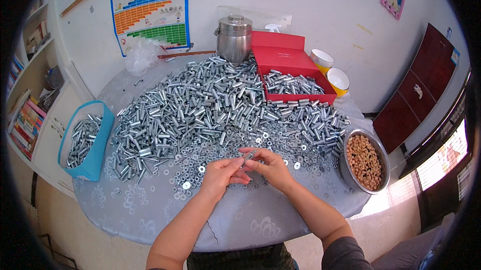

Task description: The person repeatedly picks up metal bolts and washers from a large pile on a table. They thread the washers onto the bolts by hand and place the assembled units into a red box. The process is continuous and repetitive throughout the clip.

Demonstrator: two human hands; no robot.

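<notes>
Over the near part of the table, my left hand (pixel 220 176) and my right hand (pixel 272 168) meet at the fingertips. Between them is a short silver metal sleeve (pixel 249 155), pinched from both sides; fingers cover part of it. Just beyond the hands lies a spread of flat washers (pixel 235 142), and some reach past my left wrist. Behind the washers rises a wide heap of similar silver metal sleeves (pixel 200 102). Whether anything sits inside the held piece cannot be made out.
A blue fabric bin (pixel 95 152) of metal sleeves stands at the left. An open red box (pixel 300 97) holds more at the back, beside a steel lidded pot (pixel 234 39) and yellow bowls (pixel 338 80). At right, a metal bowl (pixel 385 170) contains peanuts (pixel 365 162).
</notes>
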